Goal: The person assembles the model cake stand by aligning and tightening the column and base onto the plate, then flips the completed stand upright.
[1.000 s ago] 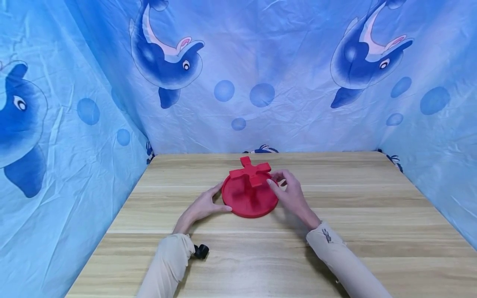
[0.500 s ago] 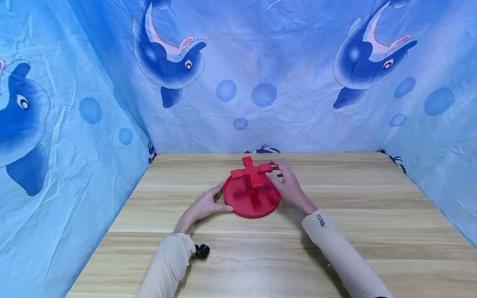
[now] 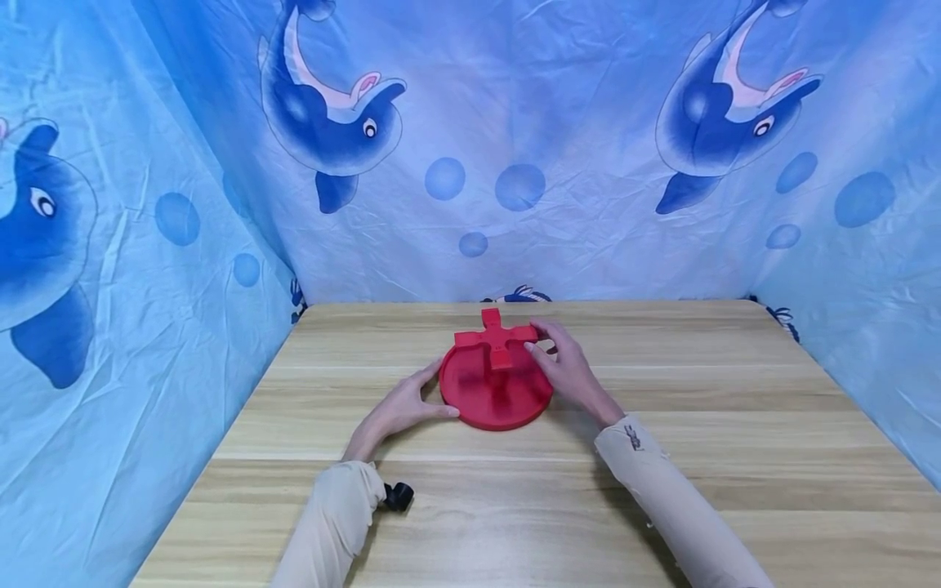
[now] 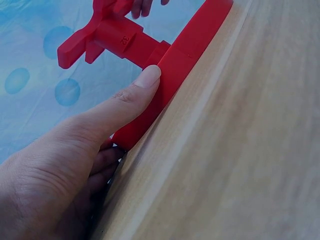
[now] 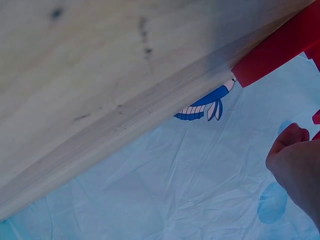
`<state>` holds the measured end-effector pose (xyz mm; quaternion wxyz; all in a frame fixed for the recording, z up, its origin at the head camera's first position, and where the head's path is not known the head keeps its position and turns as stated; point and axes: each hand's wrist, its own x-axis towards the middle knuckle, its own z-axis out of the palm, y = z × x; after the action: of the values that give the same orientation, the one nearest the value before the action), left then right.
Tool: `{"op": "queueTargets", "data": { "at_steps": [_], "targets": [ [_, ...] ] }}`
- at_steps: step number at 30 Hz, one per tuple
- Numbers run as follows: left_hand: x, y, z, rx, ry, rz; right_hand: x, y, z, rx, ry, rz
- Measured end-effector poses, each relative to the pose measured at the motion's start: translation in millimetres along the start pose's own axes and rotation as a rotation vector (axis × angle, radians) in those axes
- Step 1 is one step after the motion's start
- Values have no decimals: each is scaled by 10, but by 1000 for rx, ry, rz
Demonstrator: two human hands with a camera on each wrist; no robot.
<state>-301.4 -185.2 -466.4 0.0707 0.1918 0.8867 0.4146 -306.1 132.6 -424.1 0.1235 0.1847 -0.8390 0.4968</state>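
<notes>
On the wooden table stands a red round base [image 3: 470,398] with a raised rim. A short post rises from its middle and carries a red four-armed cross handle [image 3: 496,336]. My left hand [image 3: 403,406] holds the base's rim at the left. In the left wrist view, the thumb [image 4: 122,102] presses the rim's side and the other fingers are partly hidden. At the right, my right hand [image 3: 569,367] pinches the end of the cross handle's right arm between thumb and fingers. In the right wrist view, the curled hand [image 5: 297,162] is cut off by the frame edge.
The wooden tabletop [image 3: 470,506] reaches to a blue cloth backdrop [image 3: 588,237] printed with dolphins and bubbles, behind and at both sides. A small black device [image 3: 399,496] sits at my left wrist.
My right hand has moved up to the end of the cross handle's right arm. The handle has turned slightly clockwise seen from above. My left hand stays on the rim.
</notes>
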Motion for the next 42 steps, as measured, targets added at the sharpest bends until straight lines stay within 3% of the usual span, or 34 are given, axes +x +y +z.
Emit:
{"op": "queueTargets", "data": {
  "at_steps": [42],
  "targets": [
    [-6, -7, 14, 6, -7, -4, -276, -120, 20, -13, 67, -34]
  ]
}}
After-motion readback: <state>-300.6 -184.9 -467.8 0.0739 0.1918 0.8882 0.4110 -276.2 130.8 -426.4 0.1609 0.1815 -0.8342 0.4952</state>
